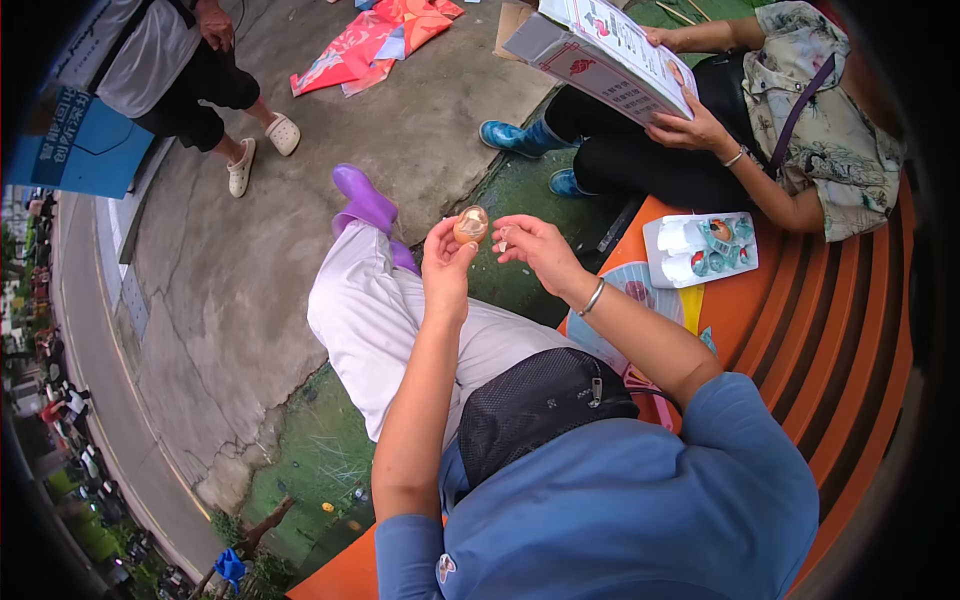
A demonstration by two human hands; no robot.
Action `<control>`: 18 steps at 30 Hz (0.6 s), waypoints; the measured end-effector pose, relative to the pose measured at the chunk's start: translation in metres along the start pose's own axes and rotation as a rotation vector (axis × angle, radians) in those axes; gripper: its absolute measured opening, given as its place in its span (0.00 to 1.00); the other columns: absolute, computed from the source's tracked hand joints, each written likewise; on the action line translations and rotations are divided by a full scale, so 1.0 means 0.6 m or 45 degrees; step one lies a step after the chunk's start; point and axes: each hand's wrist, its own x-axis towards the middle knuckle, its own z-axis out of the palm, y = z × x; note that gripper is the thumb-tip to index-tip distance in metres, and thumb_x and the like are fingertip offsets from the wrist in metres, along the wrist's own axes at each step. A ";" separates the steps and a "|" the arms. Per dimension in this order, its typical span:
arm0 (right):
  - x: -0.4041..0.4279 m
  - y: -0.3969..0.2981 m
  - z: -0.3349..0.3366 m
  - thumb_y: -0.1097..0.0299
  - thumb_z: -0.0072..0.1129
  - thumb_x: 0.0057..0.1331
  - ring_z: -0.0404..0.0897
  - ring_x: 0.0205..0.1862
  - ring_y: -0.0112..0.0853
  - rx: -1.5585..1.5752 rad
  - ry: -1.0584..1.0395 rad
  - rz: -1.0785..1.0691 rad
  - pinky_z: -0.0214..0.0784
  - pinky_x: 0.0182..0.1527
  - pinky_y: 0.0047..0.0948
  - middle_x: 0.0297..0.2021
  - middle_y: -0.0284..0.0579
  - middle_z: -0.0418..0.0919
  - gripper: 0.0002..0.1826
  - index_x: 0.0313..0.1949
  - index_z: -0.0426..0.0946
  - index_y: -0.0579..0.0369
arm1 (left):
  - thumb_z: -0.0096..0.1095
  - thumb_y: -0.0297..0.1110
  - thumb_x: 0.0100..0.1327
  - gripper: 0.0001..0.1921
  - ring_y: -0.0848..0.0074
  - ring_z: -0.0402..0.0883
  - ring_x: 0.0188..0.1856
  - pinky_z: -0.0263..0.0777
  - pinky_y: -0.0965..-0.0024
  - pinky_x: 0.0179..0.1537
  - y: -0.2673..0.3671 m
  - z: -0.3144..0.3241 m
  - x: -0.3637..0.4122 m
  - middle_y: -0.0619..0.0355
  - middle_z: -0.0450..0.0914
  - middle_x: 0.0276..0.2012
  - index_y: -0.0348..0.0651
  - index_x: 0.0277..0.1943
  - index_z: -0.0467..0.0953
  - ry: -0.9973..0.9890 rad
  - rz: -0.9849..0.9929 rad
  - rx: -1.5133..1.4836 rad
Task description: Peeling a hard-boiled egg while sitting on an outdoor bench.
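Note:
A brown egg [471, 226] with part of its shell off is gripped by the fingertips of my left hand [447, 262], above my lap. Paler, lighter surface shows where the shell has come away. Just to the right, my right hand [541, 251] pinches a small piece of eggshell [503, 243] between thumb and fingers, apart from the egg. On the orange bench [731, 307] at my right stands a white carton [667, 251] holding several items in teal wrapping [724, 259], with one brown egg [721, 229] showing among them.
A round translucent fan [600, 300] lies on the bench beside the carton. A seated person [787, 112] at the right holds a printed box [611, 64]. Another person [176, 82] stands at upper left. Red printed sheeting [367, 45] lies on the concrete. A black mesh waist bag [536, 409] rests across my lap.

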 end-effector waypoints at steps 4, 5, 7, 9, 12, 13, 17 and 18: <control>-0.004 0.010 0.010 0.67 0.54 0.61 0.76 0.34 0.26 -0.053 0.002 -0.040 0.70 0.35 0.23 0.36 0.45 0.74 0.19 0.48 0.68 0.69 | 0.51 0.15 0.55 0.20 0.77 0.71 0.47 0.66 0.74 0.50 -0.009 0.005 -0.006 0.56 0.72 0.46 0.36 0.52 0.64 0.008 0.031 0.046; -0.005 0.012 0.011 0.67 0.55 0.61 0.76 0.34 0.25 -0.083 0.003 -0.050 0.70 0.34 0.22 0.36 0.44 0.75 0.20 0.48 0.68 0.69 | 0.51 0.15 0.55 0.20 0.77 0.71 0.47 0.66 0.74 0.50 -0.011 0.006 -0.008 0.56 0.72 0.46 0.36 0.52 0.64 0.007 0.027 0.048; -0.004 0.017 0.012 0.67 0.56 0.60 0.76 0.32 0.24 -0.105 0.007 -0.060 0.69 0.33 0.21 0.35 0.43 0.75 0.20 0.47 0.68 0.69 | 0.50 0.14 0.55 0.20 0.76 0.72 0.46 0.68 0.74 0.48 -0.014 0.006 -0.009 0.55 0.72 0.46 0.36 0.52 0.63 0.008 0.030 0.048; -0.005 0.019 0.014 0.66 0.56 0.60 0.76 0.30 0.24 -0.129 0.008 -0.069 0.67 0.32 0.20 0.34 0.43 0.76 0.20 0.47 0.69 0.69 | 0.50 0.14 0.55 0.20 0.76 0.72 0.46 0.69 0.74 0.47 -0.017 0.006 -0.010 0.54 0.72 0.46 0.36 0.52 0.62 0.005 0.037 0.057; -0.007 0.020 0.017 0.68 0.54 0.62 0.74 0.30 0.23 -0.210 0.021 -0.027 0.67 0.35 0.19 0.34 0.40 0.75 0.18 0.48 0.68 0.67 | 0.50 0.14 0.55 0.20 0.76 0.72 0.46 0.69 0.75 0.47 -0.018 0.007 -0.012 0.53 0.72 0.46 0.35 0.52 0.62 0.007 0.045 0.075; -0.006 0.024 0.017 0.67 0.55 0.61 0.75 0.28 0.23 -0.219 0.054 -0.079 0.66 0.32 0.19 0.32 0.40 0.76 0.18 0.46 0.69 0.67 | 0.50 0.14 0.55 0.20 0.76 0.73 0.45 0.69 0.75 0.47 -0.018 0.009 -0.013 0.53 0.72 0.46 0.35 0.52 0.62 0.009 0.045 0.083; -0.004 0.032 0.012 0.67 0.56 0.59 0.77 0.27 0.23 -0.272 0.095 -0.160 0.66 0.28 0.19 0.30 0.42 0.77 0.17 0.44 0.71 0.67 | 0.50 0.15 0.55 0.19 0.76 0.73 0.45 0.68 0.75 0.48 -0.018 0.015 -0.017 0.53 0.72 0.46 0.35 0.51 0.62 0.007 0.058 0.141; -0.005 0.031 0.011 0.67 0.56 0.59 0.77 0.27 0.23 -0.272 0.097 -0.158 0.66 0.28 0.19 0.30 0.42 0.77 0.17 0.44 0.71 0.67 | 0.50 0.15 0.56 0.19 0.76 0.72 0.46 0.68 0.75 0.48 -0.018 0.014 -0.018 0.53 0.72 0.46 0.34 0.51 0.63 0.006 0.046 0.102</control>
